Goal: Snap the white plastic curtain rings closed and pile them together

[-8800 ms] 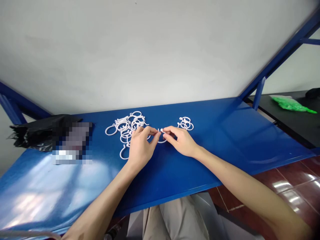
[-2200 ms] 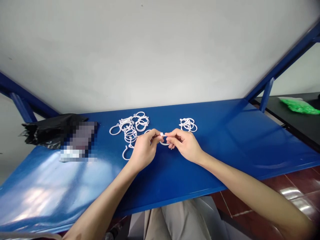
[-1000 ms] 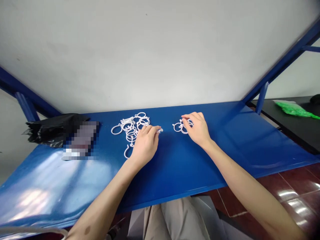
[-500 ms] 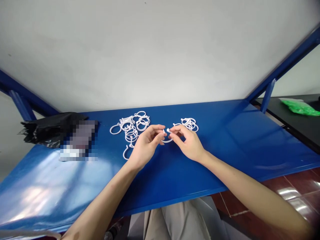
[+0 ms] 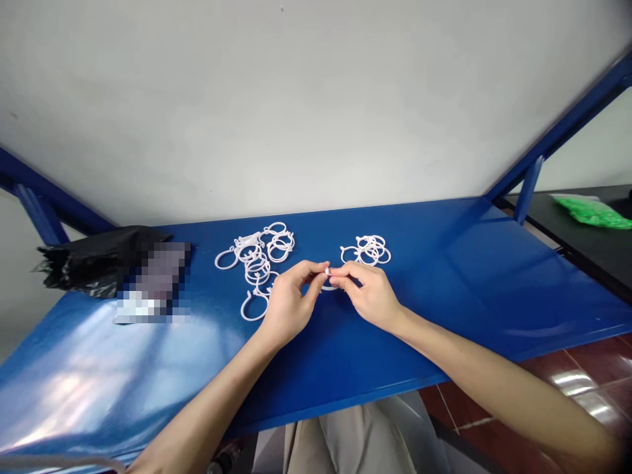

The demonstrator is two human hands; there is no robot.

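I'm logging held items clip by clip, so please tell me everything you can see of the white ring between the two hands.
The white ring is thin and smooth, and looks like plastic. A curved lower arc shows below the fingers, and a small white bit shows between the fingertips; the rest is hidden. The left hand and right hand pinch it from either side, over the blue table. Whether its loop is closed, or touches the table, I cannot tell.

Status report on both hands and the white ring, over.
Left hand and right hand: both pinching one white ring. Ring partly hidden, lower arc showing. Nearest clutter: larger ring pile beside left hand, smaller ring pile beyond right hand.
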